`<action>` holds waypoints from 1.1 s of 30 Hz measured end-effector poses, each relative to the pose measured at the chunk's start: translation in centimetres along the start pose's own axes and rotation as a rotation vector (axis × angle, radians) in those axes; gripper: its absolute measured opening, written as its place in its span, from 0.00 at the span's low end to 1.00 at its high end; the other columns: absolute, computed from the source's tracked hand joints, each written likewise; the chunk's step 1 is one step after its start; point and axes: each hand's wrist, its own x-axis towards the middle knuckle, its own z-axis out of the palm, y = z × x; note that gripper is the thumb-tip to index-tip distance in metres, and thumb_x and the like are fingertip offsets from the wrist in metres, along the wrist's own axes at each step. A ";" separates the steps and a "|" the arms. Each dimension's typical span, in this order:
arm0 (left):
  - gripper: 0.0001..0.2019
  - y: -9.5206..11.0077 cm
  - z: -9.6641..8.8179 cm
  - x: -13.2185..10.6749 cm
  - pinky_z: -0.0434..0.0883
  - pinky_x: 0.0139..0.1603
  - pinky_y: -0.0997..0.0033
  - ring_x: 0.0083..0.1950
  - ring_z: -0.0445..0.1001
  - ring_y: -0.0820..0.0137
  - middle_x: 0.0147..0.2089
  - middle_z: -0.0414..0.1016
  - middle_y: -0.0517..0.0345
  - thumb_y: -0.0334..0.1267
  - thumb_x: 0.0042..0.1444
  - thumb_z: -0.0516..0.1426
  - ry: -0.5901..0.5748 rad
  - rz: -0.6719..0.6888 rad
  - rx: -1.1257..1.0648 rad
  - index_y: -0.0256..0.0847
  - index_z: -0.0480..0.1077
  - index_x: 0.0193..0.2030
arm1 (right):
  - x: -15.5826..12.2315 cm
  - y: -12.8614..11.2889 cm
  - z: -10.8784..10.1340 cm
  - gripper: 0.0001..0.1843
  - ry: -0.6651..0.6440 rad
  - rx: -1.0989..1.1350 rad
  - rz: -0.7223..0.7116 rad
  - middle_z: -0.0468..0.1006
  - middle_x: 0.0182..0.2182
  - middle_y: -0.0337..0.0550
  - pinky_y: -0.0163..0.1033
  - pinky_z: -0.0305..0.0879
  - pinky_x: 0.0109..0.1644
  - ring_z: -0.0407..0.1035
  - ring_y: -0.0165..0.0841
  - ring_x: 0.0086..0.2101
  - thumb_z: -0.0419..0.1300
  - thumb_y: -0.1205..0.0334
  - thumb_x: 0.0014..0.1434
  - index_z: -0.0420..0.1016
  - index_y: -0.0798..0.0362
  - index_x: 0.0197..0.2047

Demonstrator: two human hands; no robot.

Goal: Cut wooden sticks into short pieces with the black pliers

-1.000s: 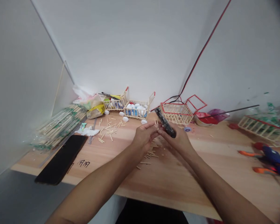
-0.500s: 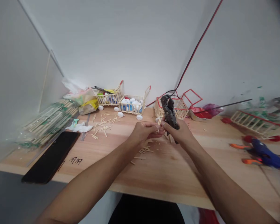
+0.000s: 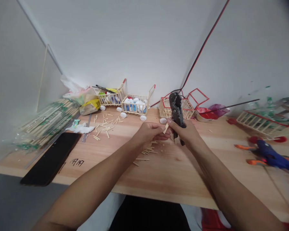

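Note:
Between the fingers of my left hand are short wooden sticks; their exact number is hard to make out. My right hand is wrapped round a black hand cutter, its head pointing up and away from me. The right thumb and forefinger are close to the sticks' upper end, perhaps touching it. Below the hands, a pile of short cut sticks lies on the wooden table, partly hidden by my left hand.
Small stick-built carts stand along the wall, two filled with bottle caps. Another cart has red trim. At left are bagged wooden sticks and a black phone-like slab. A blue glue gun lies at right.
The cutter has turned more upright in my right hand. The sticks in my left fingers have tilted to the right. The whole view has shifted slightly.

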 end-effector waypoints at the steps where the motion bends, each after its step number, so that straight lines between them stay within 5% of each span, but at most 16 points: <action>1: 0.17 0.0 -0.1 0.0 0.75 0.45 0.66 0.33 0.78 0.71 0.34 0.80 0.46 0.41 0.42 0.71 -0.032 -0.002 0.003 0.29 0.77 0.33 | 0.1 0.1 -0.1 0.26 0.009 0.036 0.025 0.69 0.20 0.39 0.36 0.59 0.27 0.64 0.31 0.23 0.63 0.36 0.49 0.69 0.53 0.25; 6: 0.21 -0.1 -0.6 0.1 0.74 0.44 0.68 0.36 0.79 0.69 0.38 0.81 0.43 0.43 0.41 0.71 -0.124 -0.018 0.080 0.30 0.78 0.38 | 0.3 0.3 -0.6 0.26 0.050 0.176 0.077 0.66 0.19 0.36 0.35 0.56 0.25 0.60 0.28 0.22 0.64 0.37 0.47 0.66 0.52 0.24; 17: 0.04 -0.2 0.3 0.3 0.73 0.33 0.75 0.27 0.76 0.74 0.27 0.79 0.54 0.32 0.51 0.63 0.014 0.184 0.321 0.31 0.76 0.31 | -0.1 -0.5 -0.3 0.24 -0.018 0.306 0.067 0.66 0.18 0.35 0.34 0.54 0.24 0.59 0.27 0.21 0.65 0.41 0.50 0.66 0.52 0.22; 26: 0.07 -0.5 1.0 -0.5 0.71 0.33 0.77 0.28 0.74 0.76 0.26 0.76 0.58 0.33 0.56 0.58 0.105 0.391 0.607 0.35 0.75 0.28 | 0.0 -0.2 -0.4 0.24 -0.018 0.281 0.065 0.66 0.19 0.36 0.34 0.56 0.24 0.60 0.27 0.21 0.65 0.41 0.50 0.66 0.53 0.21; 30: 0.05 -0.3 0.4 -0.1 0.72 0.36 0.74 0.32 0.76 0.73 0.30 0.78 0.54 0.35 0.54 0.61 -0.002 0.282 0.530 0.34 0.74 0.32 | 0.2 0.1 -0.5 0.25 0.017 0.248 0.070 0.66 0.19 0.36 0.34 0.57 0.24 0.60 0.28 0.21 0.64 0.39 0.50 0.66 0.52 0.22; 33: 0.13 0.0 0.0 0.2 0.73 0.41 0.71 0.39 0.78 0.69 0.38 0.80 0.47 0.41 0.52 0.65 -0.058 0.152 0.373 0.32 0.74 0.39 | 0.3 0.2 -0.7 0.26 0.030 0.200 0.064 0.67 0.20 0.37 0.35 0.58 0.25 0.61 0.29 0.23 0.64 0.37 0.49 0.65 0.52 0.23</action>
